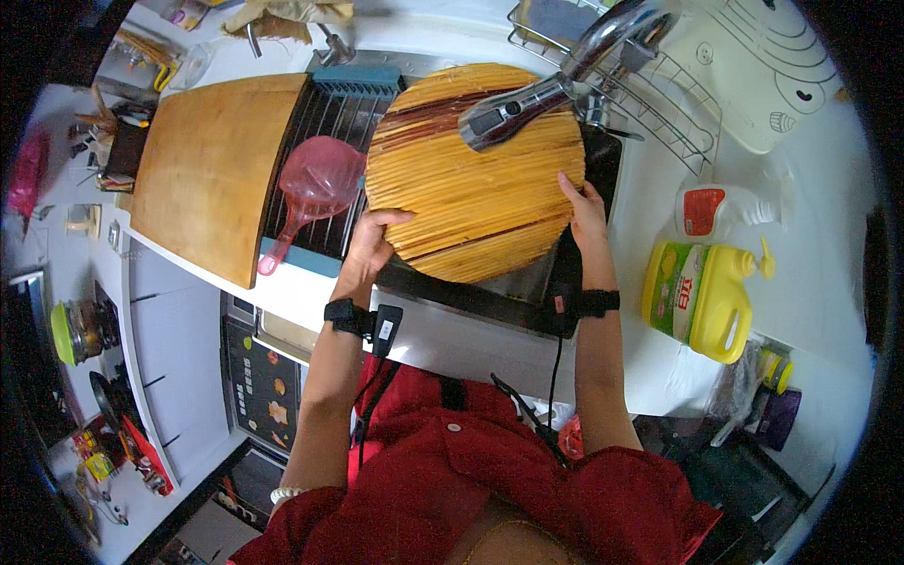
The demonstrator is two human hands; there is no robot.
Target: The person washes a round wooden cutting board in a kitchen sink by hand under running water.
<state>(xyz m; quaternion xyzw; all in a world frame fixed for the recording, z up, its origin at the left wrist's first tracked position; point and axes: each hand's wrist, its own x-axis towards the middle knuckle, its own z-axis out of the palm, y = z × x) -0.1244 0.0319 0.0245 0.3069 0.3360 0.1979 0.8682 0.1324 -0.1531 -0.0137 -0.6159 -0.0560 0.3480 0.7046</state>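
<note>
Between my two hands is a round, yellow-brown slatted mat [466, 191], wet-looking and marked with darker bands. My left hand [372, 244] grips its lower left edge, thumb on top. On the opposite side my right hand [586, 212] holds the rim, the thumb lying over the face. The mat covers most of a dark sink [515, 286]. Above its upper part reaches a chrome faucet [515, 113], whose head hides some of the slats. I cannot tell whether water is running.
Left of the mat, a pink plastic dipper [318, 183] rests on a roll-up drying rack [321, 116], beside a wooden cutting board [212, 176]. At right are a yellow detergent jug [699, 296], a clear bottle with a red label [734, 208] and a wire rack [671, 113].
</note>
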